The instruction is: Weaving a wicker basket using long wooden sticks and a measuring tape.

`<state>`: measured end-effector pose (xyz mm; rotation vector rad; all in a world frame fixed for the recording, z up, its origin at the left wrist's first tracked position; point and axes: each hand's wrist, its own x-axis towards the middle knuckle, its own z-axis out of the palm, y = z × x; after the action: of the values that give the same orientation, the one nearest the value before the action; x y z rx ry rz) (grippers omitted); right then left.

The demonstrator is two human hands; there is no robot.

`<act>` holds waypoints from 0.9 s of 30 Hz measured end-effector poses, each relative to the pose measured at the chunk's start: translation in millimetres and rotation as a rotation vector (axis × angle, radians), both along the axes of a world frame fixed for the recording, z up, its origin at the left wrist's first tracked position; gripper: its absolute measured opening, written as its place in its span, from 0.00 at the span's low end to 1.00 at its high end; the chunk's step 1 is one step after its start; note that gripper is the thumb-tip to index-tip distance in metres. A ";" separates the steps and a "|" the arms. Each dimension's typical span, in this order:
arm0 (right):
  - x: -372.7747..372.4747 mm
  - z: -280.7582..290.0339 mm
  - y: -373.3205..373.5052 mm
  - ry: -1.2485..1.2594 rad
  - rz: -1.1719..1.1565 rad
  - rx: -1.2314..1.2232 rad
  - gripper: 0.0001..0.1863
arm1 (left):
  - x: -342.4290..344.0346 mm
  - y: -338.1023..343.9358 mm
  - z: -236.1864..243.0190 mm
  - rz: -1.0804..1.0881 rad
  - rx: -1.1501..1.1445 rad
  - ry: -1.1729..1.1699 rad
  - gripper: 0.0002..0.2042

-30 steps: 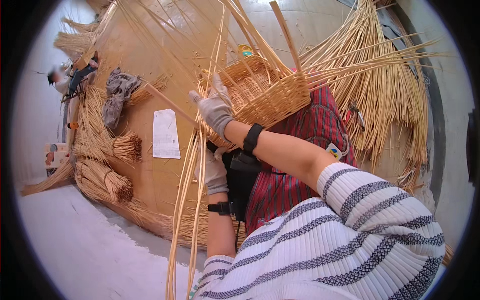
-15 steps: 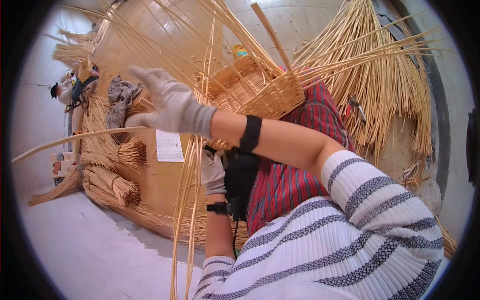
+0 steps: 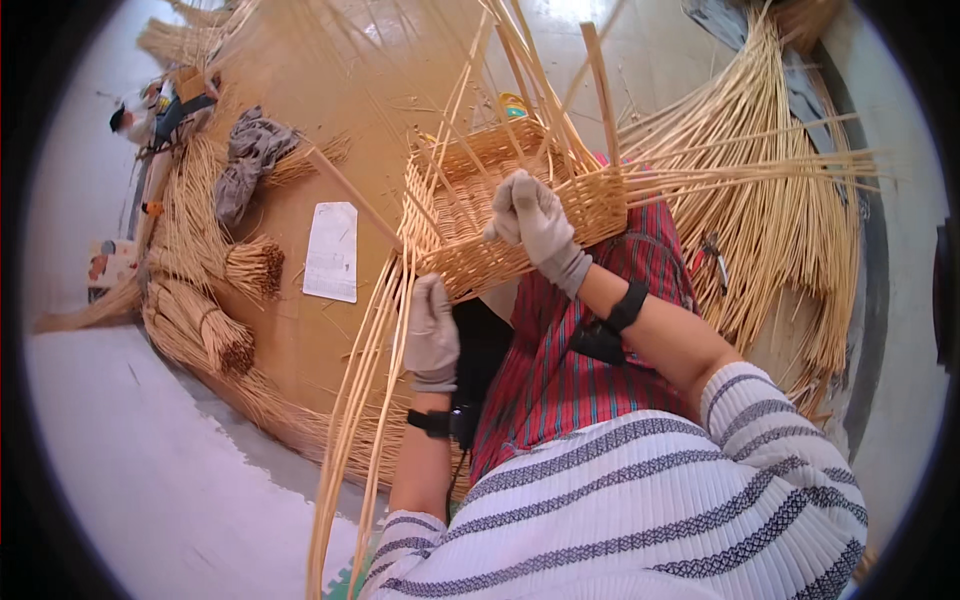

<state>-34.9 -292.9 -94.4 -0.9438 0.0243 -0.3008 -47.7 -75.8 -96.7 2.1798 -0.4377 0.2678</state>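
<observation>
Straw-yellow wicker made up the shallow, four-sided basket (image 3: 480, 260), which sat toward 12 o'clock of the view's centre, its 3 o'clock corner overlapping a red striped cloth (image 3: 560, 370). Loose ends bristled from its rim, and long pale strands (image 3: 368, 345) trailed from its 8 o'clock corner down toward 7 o'clock. One flat slat (image 3: 600, 90) stood up at its 1 o'clock side.

The gloved right hand (image 3: 535, 225) overlapped the basket's 6 o'clock wall, its grip clenched, fingers curled into the palm; whether a thin strand was pinched inside could not be told. The gloved left hand (image 3: 432, 325) was at the 7 o'clock corner, just beside the trailing strands—its fingers were bent, but what that grip held, if anything, was hidden.

By its look, the basket was probably light and springy, firm where the weave was close and likely to flex along the unfinished rim. The loose ends seemed pliable but apt to snap if bent sharply. A tightly woven wall near a corner looked the best hold—better than any single strand. Dry wicker probably offered cloth gloves fair friction.
</observation>
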 end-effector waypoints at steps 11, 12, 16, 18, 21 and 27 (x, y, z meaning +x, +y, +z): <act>-11.3 1.9 -55.7 0.280 0.005 -0.352 0.09 | 53.9 -35.3 3.8 -0.107 -0.417 0.740 0.09; 2.7 13.1 -48.6 0.158 -0.005 -0.519 0.09 | 51.8 -38.2 1.5 -0.072 -0.436 0.675 0.09; 87.3 86.7 10.2 -0.395 -0.376 -1.404 0.23 | 52.3 -58.3 -3.1 0.126 -0.376 0.622 0.10; 105.6 105.1 16.6 -0.285 -0.436 -1.377 0.29 | 56.4 -64.6 -1.9 0.220 -0.222 0.512 0.11; 89.0 84.2 -5.6 -0.055 -0.114 -0.765 0.31 | 58.6 -62.6 2.1 0.165 -0.339 0.534 0.11; -15.0 -8.8 -51.2 0.039 -0.206 -0.453 0.11 | 51.1 -56.9 8.8 0.078 -0.700 0.672 0.09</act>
<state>-49.8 -344.1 -103.2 -1.4010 0.0921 -0.4906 3.4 -132.7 -88.0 1.4712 0.1189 -0.2467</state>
